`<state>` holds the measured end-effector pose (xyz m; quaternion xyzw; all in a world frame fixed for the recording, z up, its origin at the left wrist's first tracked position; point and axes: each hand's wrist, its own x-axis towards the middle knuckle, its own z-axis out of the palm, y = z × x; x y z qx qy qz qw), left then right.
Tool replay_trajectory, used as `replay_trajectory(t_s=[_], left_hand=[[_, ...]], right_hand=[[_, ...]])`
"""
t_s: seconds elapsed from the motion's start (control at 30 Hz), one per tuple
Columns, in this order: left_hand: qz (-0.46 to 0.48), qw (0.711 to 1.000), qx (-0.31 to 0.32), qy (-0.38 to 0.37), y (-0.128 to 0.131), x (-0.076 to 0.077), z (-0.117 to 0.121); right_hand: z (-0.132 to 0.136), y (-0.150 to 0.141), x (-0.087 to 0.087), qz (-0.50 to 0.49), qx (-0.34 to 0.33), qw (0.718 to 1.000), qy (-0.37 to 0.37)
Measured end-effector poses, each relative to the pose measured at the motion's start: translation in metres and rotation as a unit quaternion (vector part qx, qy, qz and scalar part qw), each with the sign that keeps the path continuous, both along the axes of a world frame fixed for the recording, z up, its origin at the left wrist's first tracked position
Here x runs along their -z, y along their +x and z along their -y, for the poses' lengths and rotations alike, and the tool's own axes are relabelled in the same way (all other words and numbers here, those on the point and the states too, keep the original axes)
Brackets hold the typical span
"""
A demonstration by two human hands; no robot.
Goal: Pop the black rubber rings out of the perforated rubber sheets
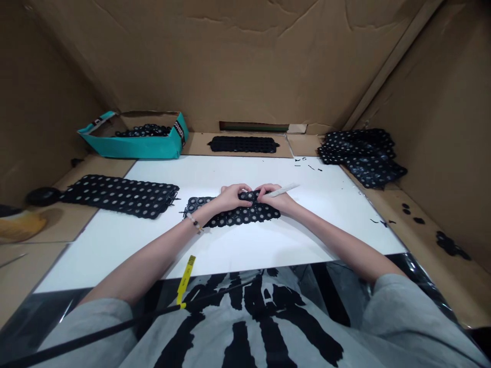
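A strip of black lace with round white-centred dots lies on a white board. My left hand presses and pinches the strip's upper edge, with its fingers close to my right hand. My right hand grips a slim white pen-like tool that points away to the right, its lower end hidden in my fingers. Part of the strip is hidden under both hands. A beaded bracelet circles my left wrist.
A similar lace panel lies to the left, and another lies at the back. A lace pile sits at the back right. A teal box holds more lace. Black scraps dot the board's right edge. Cardboard walls surround the bench.
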<state>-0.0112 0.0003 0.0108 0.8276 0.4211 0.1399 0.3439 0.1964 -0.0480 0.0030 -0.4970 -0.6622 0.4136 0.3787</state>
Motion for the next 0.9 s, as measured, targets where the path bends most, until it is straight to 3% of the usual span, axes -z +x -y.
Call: replay_trajectory(t_s=[0.17, 0.37, 0.43, 0.6, 0.8, 0.9], left_hand=[[0.013, 1.0, -0.021, -0.017, -0.001, 0.0, 0.0], [0.063, 0.996, -0.037, -0.05, -0.004, 0.012, -0.008], [0.077, 0.994, -0.035, -0.064, -0.005, 0.014, -0.009], [0.079, 0.995, -0.023, -0.063, -0.006, 0.007, -0.006], [0.067, 0.996, -0.028, -0.059, -0.005, 0.002, -0.002], [0.079, 0.994, -0.034, -0.07, -0.005, 0.005, -0.003]], right_hand=[[0.002, -0.004, 0.001, 0.025, 0.01, 0.999, 0.026], [0.004, -0.008, 0.004, 0.062, 0.041, 0.994, 0.082], [0.005, -0.008, 0.003, 0.052, 0.043, 0.995, 0.069], [0.005, -0.006, 0.001, 0.005, 0.038, 0.999, 0.014], [0.005, -0.005, 0.004, 0.018, 0.035, 0.999, 0.025], [0.005, -0.009, 0.006, 0.064, 0.042, 0.995, 0.066]])
